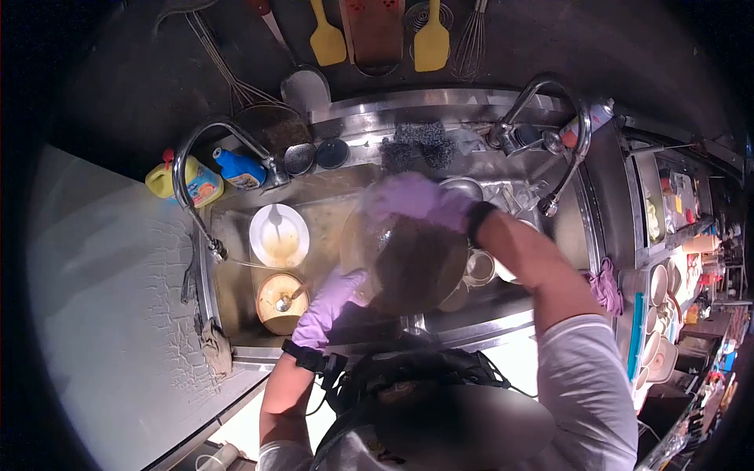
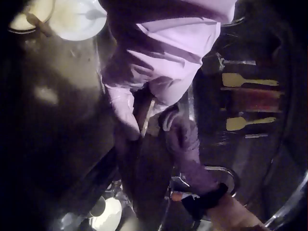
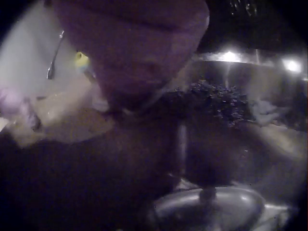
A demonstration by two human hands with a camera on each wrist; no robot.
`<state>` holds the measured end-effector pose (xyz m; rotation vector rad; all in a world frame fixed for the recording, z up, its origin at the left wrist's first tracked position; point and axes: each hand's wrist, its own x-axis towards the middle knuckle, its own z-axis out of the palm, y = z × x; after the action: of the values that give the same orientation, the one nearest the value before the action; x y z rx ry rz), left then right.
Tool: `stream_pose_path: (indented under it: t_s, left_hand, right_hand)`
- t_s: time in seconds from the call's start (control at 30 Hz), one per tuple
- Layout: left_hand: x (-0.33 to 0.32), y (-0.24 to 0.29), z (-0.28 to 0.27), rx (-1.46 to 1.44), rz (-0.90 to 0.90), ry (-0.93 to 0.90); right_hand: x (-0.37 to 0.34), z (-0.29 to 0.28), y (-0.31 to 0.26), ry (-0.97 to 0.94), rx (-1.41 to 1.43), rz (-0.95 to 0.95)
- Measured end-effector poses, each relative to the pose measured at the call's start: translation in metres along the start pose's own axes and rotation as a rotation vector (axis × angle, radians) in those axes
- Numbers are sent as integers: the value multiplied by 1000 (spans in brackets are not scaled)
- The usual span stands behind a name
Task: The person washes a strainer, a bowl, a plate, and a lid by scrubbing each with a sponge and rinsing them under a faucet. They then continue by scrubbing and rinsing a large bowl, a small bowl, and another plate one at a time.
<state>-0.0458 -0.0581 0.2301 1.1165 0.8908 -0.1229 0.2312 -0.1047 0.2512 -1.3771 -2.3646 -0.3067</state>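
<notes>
A large, dark, round vessel (image 1: 420,271) is tilted over the divider between the sink basins. My purple-gloved left hand (image 1: 338,302) grips its rim; in the left wrist view, the thumb and fingers of that hand (image 2: 144,72) pinch the thin edge (image 2: 147,118). My right hand (image 1: 416,200), also gloved in purple, is blurred at the vessel's far side. Its fingers look bent in the left wrist view, where this hand (image 2: 185,144) lies close against the dark wall; I cannot tell whether it holds something. The right wrist view shows mainly the back of this glove (image 3: 139,43).
The left basin (image 1: 224,275) has a white plate (image 1: 267,247) and an orange-rimmed bowl (image 1: 275,322) with utensils. Metalware and cups (image 1: 479,267) fill part of the right basin. Faucets (image 1: 179,173) arch over both sides. Dark scrubbers (image 1: 428,145) and soap bottles (image 1: 239,169) line the back ledge.
</notes>
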Motion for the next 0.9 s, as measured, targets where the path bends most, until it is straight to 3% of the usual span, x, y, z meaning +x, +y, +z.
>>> stream_pose_path:
  t_s: [0.07, 0.17, 0.2, 0.23, 0.3, 0.37, 0.4, 0.47, 0.53, 0.63, 0.67, 0.7, 0.73, 0.8, 0.9]
  left_hand:
    - [-1, -7, 4, -66, 30, 67]
    - [-9, -1, 22, -125, 11, 151]
    - [-13, 2, 25, -132, -8, 176]
    - [-5, -8, 22, -106, 98, 164]
    - [16, -36, 13, -52, 305, 140]
    - [-6, -8, 22, -144, 136, 98]
    - [-14, 2, 25, -188, 47, 77]
    - [-17, 0, 22, -261, 73, -92]
    - [-23, 4, 22, -287, 70, -162]
    - [-26, 17, 27, -308, -20, -134]
    - [-15, 12, 24, -359, -79, -126]
    - [-7, 9, 22, -409, -141, -116]
    - [-1, 9, 21, -438, -52, -218]
    - [10, 11, 22, -493, 122, -429]
    - [2, 16, 18, -589, 21, -221]
  right_hand:
    - [-29, -39, -10, -54, -328, 56]
    - [-116, 28, -62, -303, -312, 343]
    - [-115, 22, -94, -361, -261, 381]
    - [-115, 16, -126, -417, -212, 422]
    - [-82, 1, -157, -300, 97, 458]
    - [-58, 14, -163, 85, 512, 478]
    - [-47, 3, -152, -106, 412, 494]
    - [-44, 3, -105, -180, 125, 356]
    - [-31, -9, -84, -390, 14, 752]
    - [-17, 10, -101, 56, 119, 964]
    - [-9, 19, -108, 185, 283, 944]
    - [16, 2, -133, 78, 337, 1141]
    - [14, 39, -145, 265, 557, 1056]
    - [27, 34, -175, 319, 620, 1048]
    - [12, -7, -200, 192, 533, 868]
